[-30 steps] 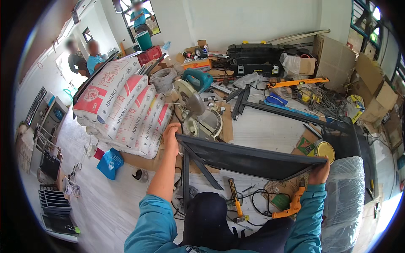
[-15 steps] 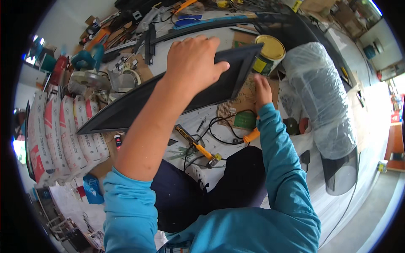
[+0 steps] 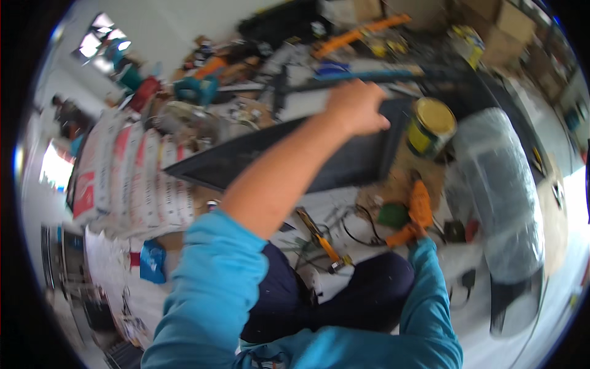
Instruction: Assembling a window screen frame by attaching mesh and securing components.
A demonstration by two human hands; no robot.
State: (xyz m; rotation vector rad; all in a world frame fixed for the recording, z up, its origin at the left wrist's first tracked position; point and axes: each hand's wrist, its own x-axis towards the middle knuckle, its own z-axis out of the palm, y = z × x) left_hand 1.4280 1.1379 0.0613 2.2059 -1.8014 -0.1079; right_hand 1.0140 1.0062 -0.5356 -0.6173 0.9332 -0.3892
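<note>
A black four-sided panel [image 3: 344, 161] with a raised rim stands tilted before me. My left hand [image 3: 358, 106] is closed over its upper edge near the right end. At lower right, my right hand [image 3: 418, 232] is wrapped round an orange power drill [image 3: 420, 206], its dark nose pointing away from me; blur hides some of the fingers. A hammer [image 3: 322, 241] with a yellow and black handle lies on the floor between the panel and my legs. A dark cord [image 3: 355, 232] loops beside the drill.
A yellow-lidded can [image 3: 432, 117] stands behind the panel's right end. On the right lies a plastic-wrapped roll [image 3: 501, 184]. Stacked white and red sacks [image 3: 132, 175] stand at left. Tools and scraps, including a teal power tool [image 3: 196, 90], clutter the back.
My right hand has come down from near the panel's right end and taken hold of the drill. The left hand still holds the panel. The whole view has shifted and blurred.
</note>
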